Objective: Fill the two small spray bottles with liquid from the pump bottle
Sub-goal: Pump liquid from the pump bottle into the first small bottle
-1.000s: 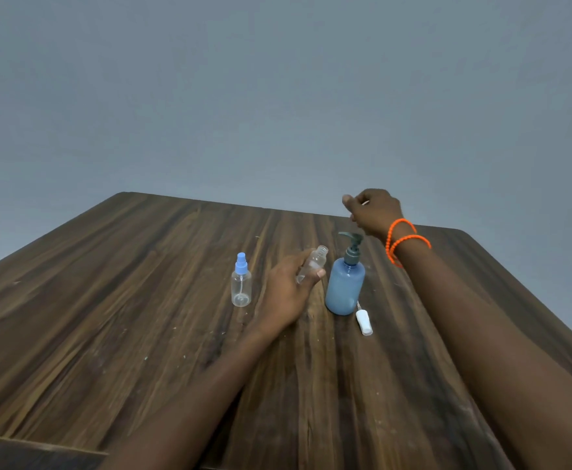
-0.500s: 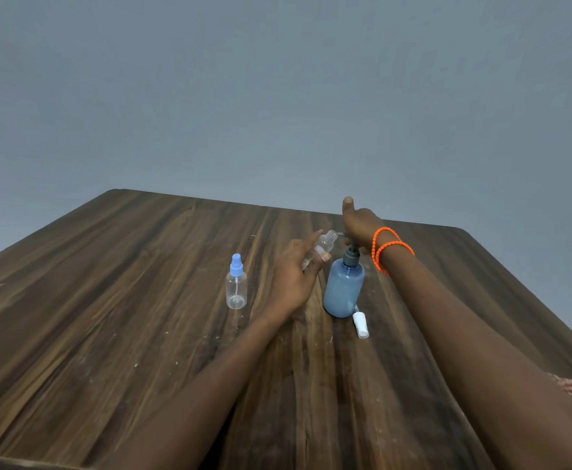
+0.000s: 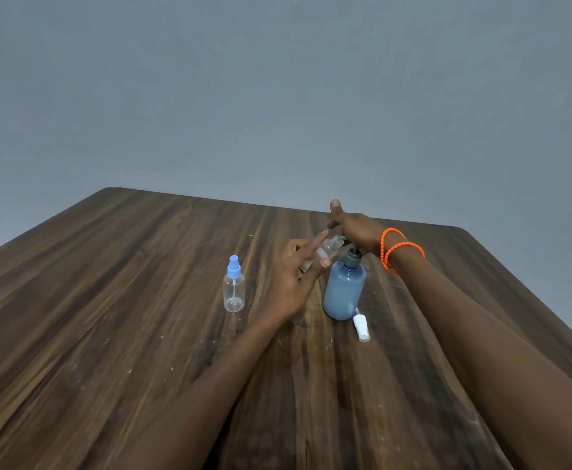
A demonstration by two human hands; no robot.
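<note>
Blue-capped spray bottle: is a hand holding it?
No. The blue-capped spray bottle stands alone on the table; the left hand holds the uncapped bottle.

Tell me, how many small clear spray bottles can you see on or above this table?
2. One small clear plastic spray bottle with a blue cap stands upright on the wooden table; one uncapped small clear bottle is held tilted in the left hand.
</note>
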